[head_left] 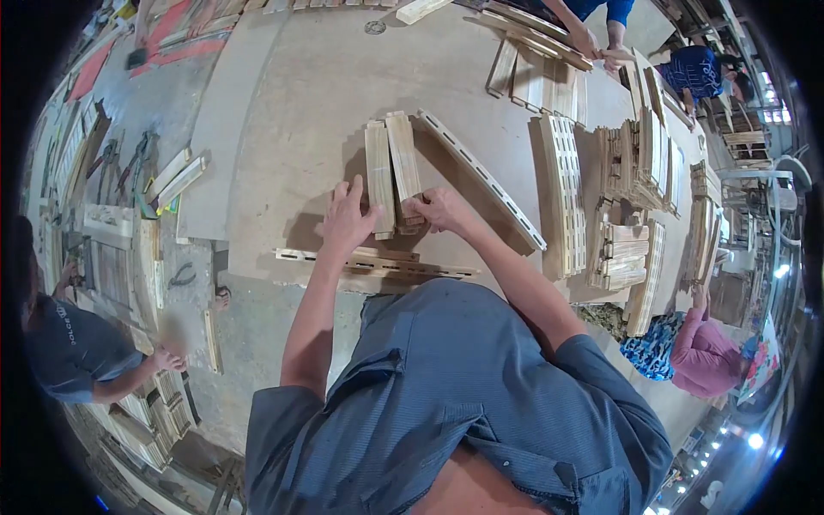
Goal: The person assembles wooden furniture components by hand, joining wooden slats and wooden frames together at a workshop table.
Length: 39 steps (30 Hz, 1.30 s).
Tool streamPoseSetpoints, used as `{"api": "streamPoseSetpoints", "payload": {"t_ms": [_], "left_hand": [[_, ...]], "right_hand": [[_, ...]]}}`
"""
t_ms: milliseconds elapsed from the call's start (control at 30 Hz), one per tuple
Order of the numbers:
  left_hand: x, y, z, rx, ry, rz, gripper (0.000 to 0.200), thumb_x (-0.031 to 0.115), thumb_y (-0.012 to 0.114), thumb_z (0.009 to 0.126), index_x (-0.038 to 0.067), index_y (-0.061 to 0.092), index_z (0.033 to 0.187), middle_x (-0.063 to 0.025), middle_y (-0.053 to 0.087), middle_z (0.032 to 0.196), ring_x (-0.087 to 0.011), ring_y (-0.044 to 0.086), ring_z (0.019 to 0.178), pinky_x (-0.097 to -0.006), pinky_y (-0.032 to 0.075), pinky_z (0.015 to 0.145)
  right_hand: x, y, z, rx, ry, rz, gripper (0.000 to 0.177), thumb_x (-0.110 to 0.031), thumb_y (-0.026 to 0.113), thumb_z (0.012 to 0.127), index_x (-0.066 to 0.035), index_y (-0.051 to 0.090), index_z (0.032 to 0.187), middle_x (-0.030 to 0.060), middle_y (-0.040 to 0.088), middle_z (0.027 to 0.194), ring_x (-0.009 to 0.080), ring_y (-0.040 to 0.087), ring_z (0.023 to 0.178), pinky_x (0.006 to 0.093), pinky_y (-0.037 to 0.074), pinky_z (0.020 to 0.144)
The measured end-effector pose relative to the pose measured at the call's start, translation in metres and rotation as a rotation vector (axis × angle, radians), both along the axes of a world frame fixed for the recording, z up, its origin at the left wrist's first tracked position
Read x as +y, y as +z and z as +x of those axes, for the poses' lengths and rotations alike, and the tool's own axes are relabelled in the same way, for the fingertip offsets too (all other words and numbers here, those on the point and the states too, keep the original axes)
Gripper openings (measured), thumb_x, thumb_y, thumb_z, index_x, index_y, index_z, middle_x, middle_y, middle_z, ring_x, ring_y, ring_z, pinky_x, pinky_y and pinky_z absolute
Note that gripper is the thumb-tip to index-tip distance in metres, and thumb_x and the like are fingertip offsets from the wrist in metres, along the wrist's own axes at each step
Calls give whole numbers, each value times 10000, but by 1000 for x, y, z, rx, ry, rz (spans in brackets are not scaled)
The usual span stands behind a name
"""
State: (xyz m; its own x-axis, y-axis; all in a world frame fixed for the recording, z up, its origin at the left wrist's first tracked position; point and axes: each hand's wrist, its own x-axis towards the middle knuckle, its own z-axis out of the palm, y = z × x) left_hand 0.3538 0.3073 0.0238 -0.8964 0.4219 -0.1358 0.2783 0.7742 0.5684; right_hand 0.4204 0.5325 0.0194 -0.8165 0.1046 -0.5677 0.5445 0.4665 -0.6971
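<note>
Two short bundles of wooden slats lie side by side on the worktable, a left bundle [378, 176] and a right bundle [402, 159], with a narrow gap between them. My left hand [348, 215] is beside the left bundle, fingers apart, the thumb near its edge. At the lower end of the right bundle my right hand [436, 210] has its fingers closed on the wood. A long slotted strip [482, 178] lies diagonally to the right. Nearer my body, slotted strips [369, 264] lie along the table's front edge.
Slotted strips [562, 197] and stacked slats [625, 253] stand on the right of the table [300, 103]. A co-worker's hands [601, 53] are at the far right among slats. Other people are at the left and lower right. Pliers [182, 275] lie at left.
</note>
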Motion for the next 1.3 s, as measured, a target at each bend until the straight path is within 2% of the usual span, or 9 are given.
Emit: {"api": "streamPoseSetpoints", "payload": {"t_ms": [233,300,433,467,633,800,967,1033,1300], "left_hand": [[43,-2,11,123,-28,266,509,304,742,925,-35,632,1289,-170,687,1165,-305,680,1017,-427,541,921],[53,-1,8,-668,72,549,404,257,773,917,-14,670,1198,-111,726,1025,-211,701,926,-334,569,830],[54,42,37,-1018,26,908,277,134,776,912,5,707,1148,-37,738,1007,-117,677,863,-282,551,755],[57,41,46,-1020,31,908,277,134,776,912,5,707,1148,-37,738,1007,-117,677,863,-282,551,755],[84,37,93,-848,-327,619,278,110,772,881,-24,733,1121,-53,758,974,-113,654,885,-291,529,820],[111,59,123,-685,-473,331,245,147,744,873,-35,730,1036,-34,714,847,-108,595,776,-312,489,726],[103,56,140,-538,-460,475,194,149,743,888,-28,715,963,-80,623,691,-84,528,697,-342,448,622],[97,47,143,-377,-539,421,220,181,755,873,11,696,999,-210,684,817,-364,596,652,-413,485,623],[78,28,159,-174,-614,672,144,121,723,895,44,668,1004,-245,636,831,-460,607,775,-471,480,634]], "right_hand": [[12,2,15,211,48,33,490,-389,606,1012,65,687,847,174,673,666,269,622,578,434,477,563],[8,34,36,222,25,-56,465,-372,612,1012,60,687,858,162,671,669,252,619,586,429,480,571],[29,75,74,182,208,-130,366,-317,637,1011,44,694,993,121,658,731,168,631,683,354,525,648],[42,78,85,177,322,-158,354,-305,652,1005,41,694,1067,109,659,770,150,635,725,328,538,678],[104,147,120,584,-108,-441,470,-206,759,929,-52,609,1347,76,693,978,153,656,883,331,557,766],[105,186,136,413,163,8,495,-196,793,902,-55,611,1340,87,712,980,155,664,891,340,544,784],[101,182,150,519,298,109,230,-154,762,913,-63,661,1098,98,722,915,208,690,778,367,545,697],[91,190,151,679,510,203,162,-132,743,898,-52,632,986,114,698,856,292,702,749,396,545,656],[47,182,172,798,606,315,196,-81,716,871,-44,523,863,132,601,749,362,638,699,463,497,614]]}}
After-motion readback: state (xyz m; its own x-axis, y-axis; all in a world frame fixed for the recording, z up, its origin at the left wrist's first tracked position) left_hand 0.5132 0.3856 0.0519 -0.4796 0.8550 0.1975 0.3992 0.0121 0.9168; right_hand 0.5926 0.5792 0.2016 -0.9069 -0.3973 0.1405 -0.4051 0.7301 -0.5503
